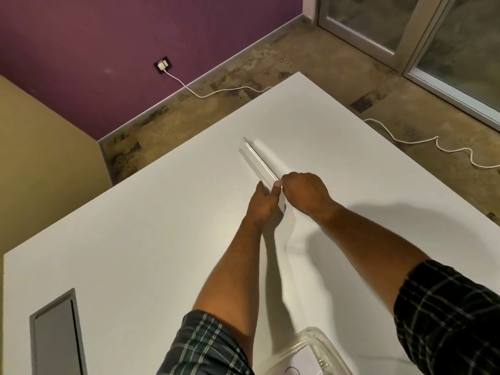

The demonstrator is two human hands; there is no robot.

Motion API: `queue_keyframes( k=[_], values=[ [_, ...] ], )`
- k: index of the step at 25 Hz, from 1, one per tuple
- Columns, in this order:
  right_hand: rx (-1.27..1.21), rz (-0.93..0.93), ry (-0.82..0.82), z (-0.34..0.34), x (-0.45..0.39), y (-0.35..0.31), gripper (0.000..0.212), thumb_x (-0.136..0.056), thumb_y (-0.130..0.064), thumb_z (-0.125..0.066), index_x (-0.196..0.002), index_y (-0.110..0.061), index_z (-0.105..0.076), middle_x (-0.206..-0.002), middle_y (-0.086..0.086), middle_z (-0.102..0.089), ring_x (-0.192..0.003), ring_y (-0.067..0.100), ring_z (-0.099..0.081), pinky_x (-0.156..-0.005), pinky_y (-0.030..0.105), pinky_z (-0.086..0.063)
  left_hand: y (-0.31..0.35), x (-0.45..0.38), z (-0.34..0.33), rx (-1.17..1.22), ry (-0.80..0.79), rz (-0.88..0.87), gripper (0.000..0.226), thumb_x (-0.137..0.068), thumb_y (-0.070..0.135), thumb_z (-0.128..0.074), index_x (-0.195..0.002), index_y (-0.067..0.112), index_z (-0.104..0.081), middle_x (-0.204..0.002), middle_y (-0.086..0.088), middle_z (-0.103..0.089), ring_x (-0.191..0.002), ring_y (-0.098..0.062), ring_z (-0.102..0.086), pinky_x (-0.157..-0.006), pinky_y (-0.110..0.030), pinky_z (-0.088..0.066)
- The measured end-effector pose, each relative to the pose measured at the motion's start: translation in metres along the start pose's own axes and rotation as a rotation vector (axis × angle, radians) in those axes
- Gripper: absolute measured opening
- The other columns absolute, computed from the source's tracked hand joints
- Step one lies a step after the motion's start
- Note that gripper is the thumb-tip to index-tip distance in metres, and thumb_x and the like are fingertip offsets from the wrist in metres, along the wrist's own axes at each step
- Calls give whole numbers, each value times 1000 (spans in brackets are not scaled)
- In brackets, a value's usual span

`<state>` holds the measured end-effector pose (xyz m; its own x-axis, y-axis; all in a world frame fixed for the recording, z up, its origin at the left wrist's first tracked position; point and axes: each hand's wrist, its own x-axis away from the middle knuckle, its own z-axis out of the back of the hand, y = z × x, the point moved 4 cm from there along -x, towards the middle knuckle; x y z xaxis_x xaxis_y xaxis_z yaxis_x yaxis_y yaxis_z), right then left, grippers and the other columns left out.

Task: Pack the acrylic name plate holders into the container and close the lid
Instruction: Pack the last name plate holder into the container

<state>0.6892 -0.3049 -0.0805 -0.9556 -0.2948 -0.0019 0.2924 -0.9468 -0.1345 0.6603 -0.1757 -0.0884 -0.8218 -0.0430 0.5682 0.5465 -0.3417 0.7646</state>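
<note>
A clear acrylic name plate holder (255,159) lies on the white table (162,226), running diagonally away from me. My left hand (263,203) and my right hand (304,193) both grip its near end, thumbs and fingers pinched on the acrylic. The far end still touches or hovers just over the table; I cannot tell which. A clear plastic container (308,353) stands at the near edge of the view, between my forearms, with a white sheet visible inside it. No lid is identifiable.
A grey cable hatch (56,334) is set into the table at the near left. The table's far corner (299,74) ends above a tiled floor with a white cable (422,142). A beige cabinet (40,158) stands to the left.
</note>
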Motion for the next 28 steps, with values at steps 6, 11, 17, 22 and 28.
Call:
queue_keyframes(
  k=[6, 11, 17, 22, 28],
  values=[
    [-41, 210, 116, 23, 46, -46, 10, -90, -14, -61, -86, -10, -69, -78, 9, -70, -63, 33, -67, -55, 34, -48, -14, 32, 33, 290, 185, 73, 30, -86, 41, -73, -84, 14, -60, -86, -8, -68, -74, -25, -72, -68, -33, -62],
    [45, 520, 220, 38, 104, -85, 14, -69, -8, -80, -76, -10, -69, -62, 4, -63, -45, 25, -57, -41, 29, -42, -34, 94, 61, 275, 79, 140, 18, -83, 20, -74, -91, 8, -63, -85, -12, -67, -71, -29, -73, -61, -31, -59],
    [-26, 616, 245, 77, 155, -99, 29, -90, -29, -72, -116, -15, -71, -98, 2, -75, -72, 24, -71, -55, 32, -51, -57, 181, 101, 249, 30, 105, 10, -76, 22, -68, -80, 14, -73, -85, -6, -70, -78, -30, -75, -80, -43, -60],
    [-246, 347, 71, 113, 169, -76, 72, -87, -39, -74, -149, -17, -44, -143, 10, -53, -120, 32, -59, -96, 43, -48, -81, 244, 131, 182, -37, 159, 23, -86, 26, -74, -95, 5, -70, -71, -1, -64, -57, -20, -67, -80, -43, -58],
    [-160, 514, -199, 119, 195, -81, 87, -86, -57, -70, -157, -39, -23, -158, -5, -40, -141, 21, -42, -113, 42, -36, -98, 300, 134, 141, -152, 187, 17, -89, 13, -64, -99, 4, -74, -80, -12, -52, -81, -30, -50, -82, -40, -58]
  ],
)
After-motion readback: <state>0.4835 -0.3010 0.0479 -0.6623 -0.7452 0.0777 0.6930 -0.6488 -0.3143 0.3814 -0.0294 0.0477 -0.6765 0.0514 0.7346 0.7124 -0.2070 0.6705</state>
